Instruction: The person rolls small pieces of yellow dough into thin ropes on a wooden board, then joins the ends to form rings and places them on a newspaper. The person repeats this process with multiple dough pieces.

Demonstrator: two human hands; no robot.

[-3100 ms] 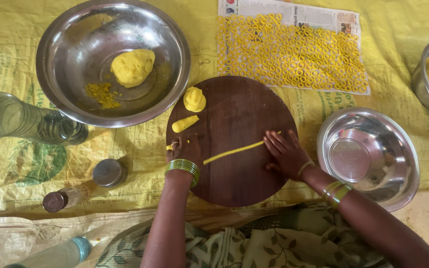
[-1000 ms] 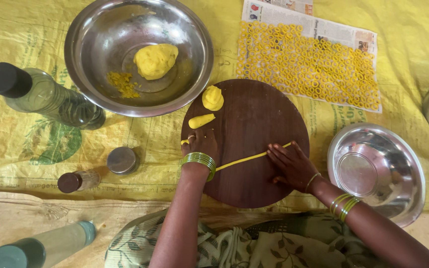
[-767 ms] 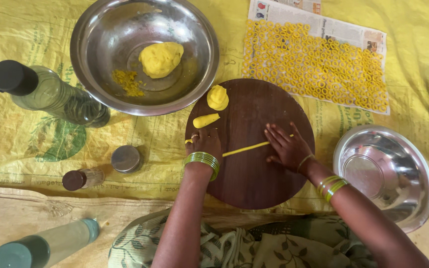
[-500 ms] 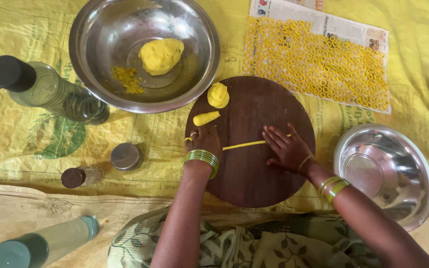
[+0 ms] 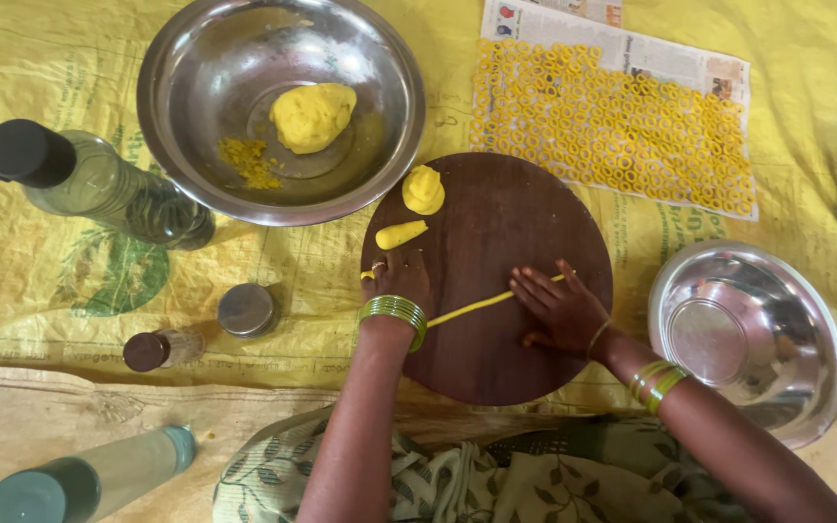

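**On the round board: two hands, one dough rope**

At centre, a dark round wooden board (image 5: pixel 496 281) on a yellow woven sheet (image 5: pixel 79 291) spread on the floor.

- Left hand (image 5: pixel 401 279): palm down, fingers flat on the board's left part, over one end of a thin yellow dough rope (image 5: pixel 472 308). Nothing gripped; it presses.
- Right hand (image 5: pixel 562 308): open, fingers spread and laid flat over the rope's far end, also gripping nothing. The two flat palms suit rolling the strand thin and even.
- Rope: lies slantwise across the board between both hands.
- Spare dough on the board, above the left hand: a short stub (image 5: pixel 401 233) and a small lump (image 5: pixel 423 189), within reach and apart from the rope.
- Large steel bowl (image 5: pixel 196 116), upper left: holds a big dough ball (image 5: pixel 313 116) and crumbs; its rim nearly touches the board.
- Empty steel bowl (image 5: pixel 787 387), right, just beside the right forearm.
- Newspaper (image 5: pixel 622 48), upper right: covered with small yellow dough rings (image 5: pixel 612 131) laid in rows.
- Left side: dark-capped bottle (image 5: pixel 89 184), two small jars (image 5: pixel 244 310), teal-capped bottle (image 5: pixel 89 475); all away from the board.
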